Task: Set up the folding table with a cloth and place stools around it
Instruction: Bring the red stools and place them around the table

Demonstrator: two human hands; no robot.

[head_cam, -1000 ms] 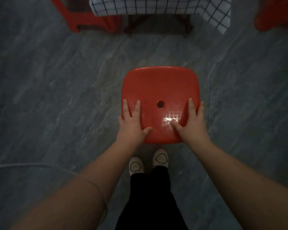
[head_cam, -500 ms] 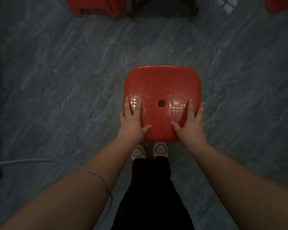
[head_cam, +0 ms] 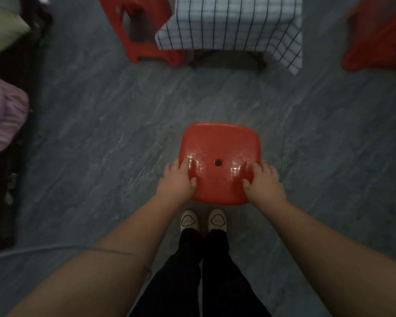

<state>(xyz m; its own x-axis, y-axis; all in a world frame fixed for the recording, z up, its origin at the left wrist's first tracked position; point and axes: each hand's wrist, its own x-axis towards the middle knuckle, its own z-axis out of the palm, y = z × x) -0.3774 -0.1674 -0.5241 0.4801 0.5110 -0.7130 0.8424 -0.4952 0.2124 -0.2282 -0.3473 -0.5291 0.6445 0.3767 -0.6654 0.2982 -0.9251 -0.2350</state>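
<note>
Bare forearms [head_cam: 128, 255], black trousers [head_cam: 217, 280], white shoes [head_cam: 189, 221]

1. The square red plastic stool seat [head_cam: 220, 156] at frame centre is glossy and smooth, with bright glints.
2. The white, dark-checked cloth [head_cam: 233, 24] at the top looks soft and matt.
3. The grey marbled floor [head_cam: 101, 133] has a smooth, faintly sheened, streaked finish.
4. The striped pink fabric [head_cam: 2, 115] at the left edge looks matt.

- A table [head_cam: 226, 61] is stood on the grey veined floor [head_cam: 89, 138].
- A red stool [head_cam: 144, 37] is placed left of the table, a second stool [head_cam: 380, 37] right.
- A third stool [head_cam: 220, 145] is seen before the table: floor contact undetermined.
</note>
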